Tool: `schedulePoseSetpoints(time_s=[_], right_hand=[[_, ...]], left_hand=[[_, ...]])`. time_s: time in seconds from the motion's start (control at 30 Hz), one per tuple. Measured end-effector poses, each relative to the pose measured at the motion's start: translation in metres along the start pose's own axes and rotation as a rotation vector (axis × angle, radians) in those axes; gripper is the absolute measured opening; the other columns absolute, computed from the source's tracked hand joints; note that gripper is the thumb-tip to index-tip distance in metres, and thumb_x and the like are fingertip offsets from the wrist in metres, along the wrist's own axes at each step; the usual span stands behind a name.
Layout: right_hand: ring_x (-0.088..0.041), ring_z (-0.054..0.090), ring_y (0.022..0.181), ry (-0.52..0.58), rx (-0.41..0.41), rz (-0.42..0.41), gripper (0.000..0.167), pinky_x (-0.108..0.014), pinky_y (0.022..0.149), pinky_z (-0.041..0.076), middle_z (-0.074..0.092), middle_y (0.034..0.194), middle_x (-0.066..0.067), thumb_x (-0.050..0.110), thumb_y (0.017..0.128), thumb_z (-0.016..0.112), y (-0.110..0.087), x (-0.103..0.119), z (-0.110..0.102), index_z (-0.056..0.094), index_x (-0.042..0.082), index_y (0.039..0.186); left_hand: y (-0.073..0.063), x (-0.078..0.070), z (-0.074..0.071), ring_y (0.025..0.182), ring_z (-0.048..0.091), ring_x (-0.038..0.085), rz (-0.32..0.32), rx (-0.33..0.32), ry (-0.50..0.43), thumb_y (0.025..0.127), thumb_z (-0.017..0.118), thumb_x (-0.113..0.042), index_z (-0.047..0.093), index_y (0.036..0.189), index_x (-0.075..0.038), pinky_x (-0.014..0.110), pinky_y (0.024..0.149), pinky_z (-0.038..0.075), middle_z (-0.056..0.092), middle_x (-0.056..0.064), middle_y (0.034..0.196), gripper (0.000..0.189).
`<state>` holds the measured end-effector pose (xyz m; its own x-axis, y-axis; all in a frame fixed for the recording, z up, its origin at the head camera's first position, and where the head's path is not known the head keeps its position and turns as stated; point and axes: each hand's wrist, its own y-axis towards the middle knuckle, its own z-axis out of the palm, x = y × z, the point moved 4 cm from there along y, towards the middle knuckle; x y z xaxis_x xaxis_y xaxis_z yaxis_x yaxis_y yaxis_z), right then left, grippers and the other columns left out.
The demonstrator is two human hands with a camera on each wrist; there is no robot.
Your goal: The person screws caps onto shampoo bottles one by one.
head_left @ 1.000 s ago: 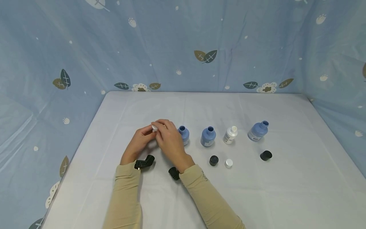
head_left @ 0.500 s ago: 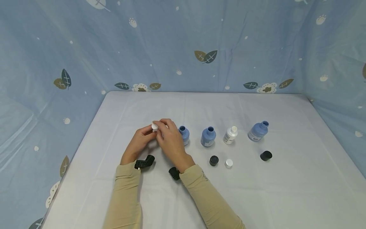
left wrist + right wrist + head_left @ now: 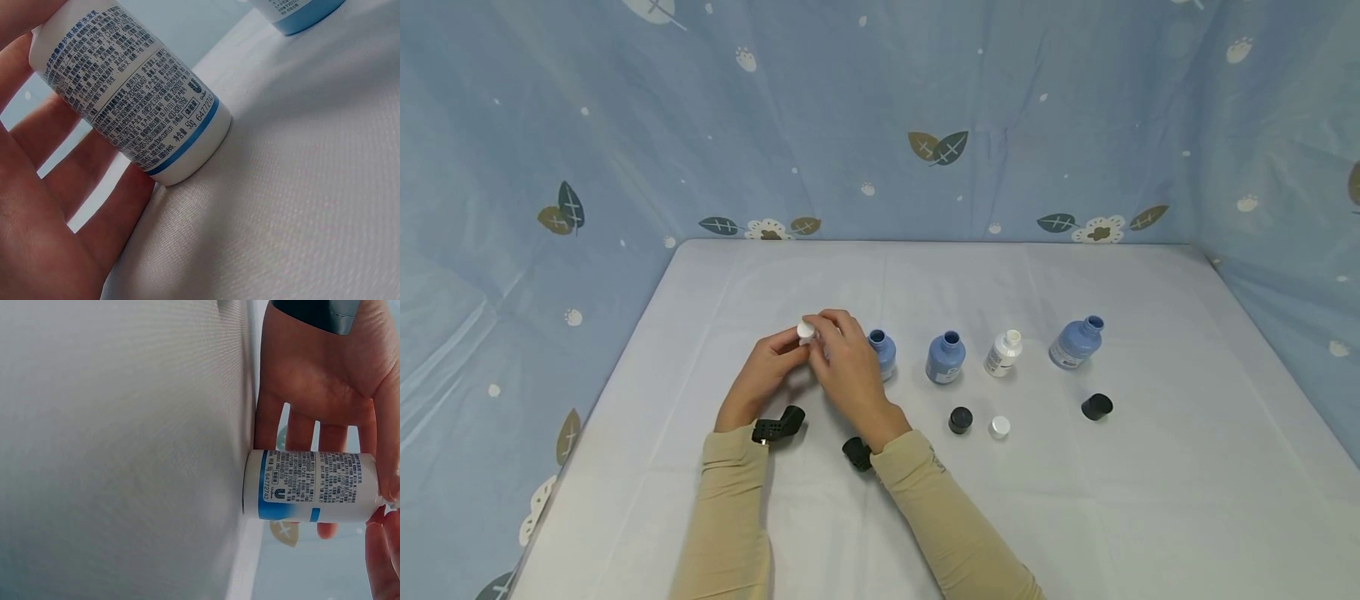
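A white bottle with small printed text and a blue band stands upright on the tabletop, gripped by my left hand. Its fingers wrap behind the label, and the bottle's base meets the cloth. At the neck, my right hand pinches the white cap between thumb and fingertips. In the right wrist view the same bottle appears sideways, with the right fingertips at its cap end. Most of the bottle is hidden behind the hands in the head view. An uncapped blue bottle stands just beyond the right hand.
Rightward stand an uncapped blue bottle, a white bottle and another blue bottle. In front lie a black cap, a white cap and another black cap. A blue patterned curtain surrounds the white table.
The right fingertips have shifted slightly on the white cap, leaving more of its top showing. The left hand, the bottles and the loose caps stay where they were.
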<state>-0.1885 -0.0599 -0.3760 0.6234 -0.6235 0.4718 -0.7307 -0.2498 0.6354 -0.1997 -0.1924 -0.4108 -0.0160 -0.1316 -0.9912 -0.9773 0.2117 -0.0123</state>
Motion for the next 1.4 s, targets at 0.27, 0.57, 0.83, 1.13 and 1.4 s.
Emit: schedulePoseSetpoints(time_s=[0.27,0.57,0.83,1.13,1.4], right_hand=[[-0.012,0.050,0.095,-0.014,0.011,0.010,0.031,-0.022,0.076,0.044,0.053,0.108,0.000,0.013,0.084,0.057,0.000,-0.001,0.001,0.057,0.013,0.115],[-0.012,0.049,0.105,0.010,0.025,-0.006,0.031,-0.022,0.083,0.042,0.052,0.116,0.001,0.010,0.085,0.055,0.000,0.001,0.001,0.058,0.013,0.115],[-0.013,0.047,0.109,-0.017,0.061,-0.043,0.034,-0.024,0.083,0.043,0.050,0.121,0.001,0.008,0.084,0.056,0.000,0.002,0.001,0.059,0.018,0.116],[-0.012,0.045,0.110,-0.031,0.078,-0.057,0.036,-0.023,0.083,0.042,0.050,0.122,0.001,0.008,0.084,0.058,-0.001,0.001,0.002,0.058,0.019,0.118],[-0.012,0.045,0.111,-0.005,0.069,-0.069,0.037,-0.021,0.088,0.039,0.053,0.119,0.002,0.005,0.084,0.057,-0.001,0.001,0.001,0.058,0.017,0.119]], left_hand=[[0.001,0.001,0.000,0.113,0.045,0.014,0.012,-0.003,-0.009,0.089,0.056,-0.017,0.048,0.126,0.001,0.024,0.090,0.037,0.048,0.013,0.127,0.043],[0.000,0.001,-0.001,0.108,0.047,0.012,0.014,-0.017,0.005,0.087,0.058,-0.021,0.055,0.121,-0.002,0.025,0.089,0.037,0.055,0.005,0.118,0.039],[0.002,0.007,-0.003,0.078,0.045,0.012,-0.022,-0.058,0.074,0.084,0.062,-0.027,0.063,0.092,-0.009,0.026,0.071,0.037,0.056,-0.003,0.080,0.019],[-0.001,-0.002,-0.001,0.067,0.037,0.012,-0.016,-0.063,0.106,0.085,0.061,-0.022,0.059,0.082,-0.008,0.026,0.061,0.032,0.045,-0.002,0.068,0.014],[0.002,0.003,-0.002,0.072,0.040,0.012,0.001,-0.034,0.092,0.085,0.061,-0.023,0.062,0.089,-0.008,0.026,0.065,0.034,0.049,-0.003,0.073,0.015]])
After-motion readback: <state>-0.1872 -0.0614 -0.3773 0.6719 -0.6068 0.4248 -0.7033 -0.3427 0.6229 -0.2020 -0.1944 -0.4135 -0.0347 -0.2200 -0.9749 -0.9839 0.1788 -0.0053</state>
